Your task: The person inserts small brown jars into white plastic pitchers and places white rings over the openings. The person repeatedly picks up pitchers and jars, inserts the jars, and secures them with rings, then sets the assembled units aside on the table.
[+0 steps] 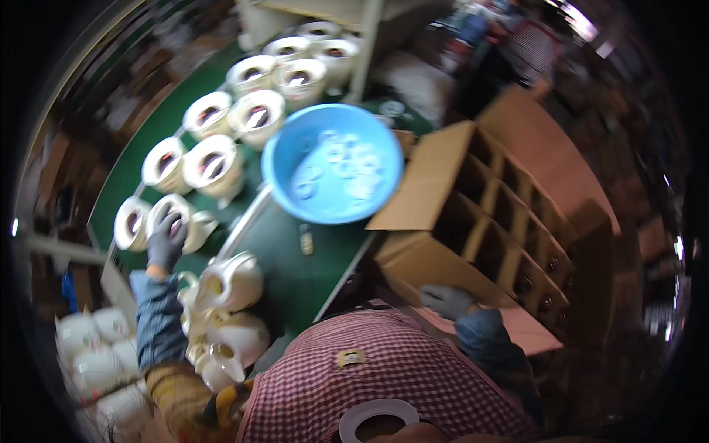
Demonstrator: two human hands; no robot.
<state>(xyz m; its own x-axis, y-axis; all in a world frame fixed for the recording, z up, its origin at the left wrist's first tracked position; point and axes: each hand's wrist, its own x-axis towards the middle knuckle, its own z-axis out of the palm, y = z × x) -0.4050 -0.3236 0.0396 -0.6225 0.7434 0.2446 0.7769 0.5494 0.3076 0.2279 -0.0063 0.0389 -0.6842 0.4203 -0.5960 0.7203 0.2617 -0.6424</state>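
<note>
My left hand (164, 242), in a grey glove, is at the round mouth of a cream-white jug (196, 230) near the left edge of the green table. Its fingers bend over the rim and reach into the opening; their tips are partly hidden. My right hand (445, 301), also gloved, has its fingers stretched out along the near side of an open cardboard box (421, 258), with nothing visible in it. More cream-white jugs (214, 166) stand upright in two rows beyond my left hand, their mouths dark and shiny inside.
A blue basin (277, 177) holding several clear rings stands on the green table (288, 269). Dividers split the box into cells, some with shiny round things. White jugs (233, 284) crowd beside my left forearm. More white containers (100, 369) sit at lower left. A person (528, 52) is in the background.
</note>
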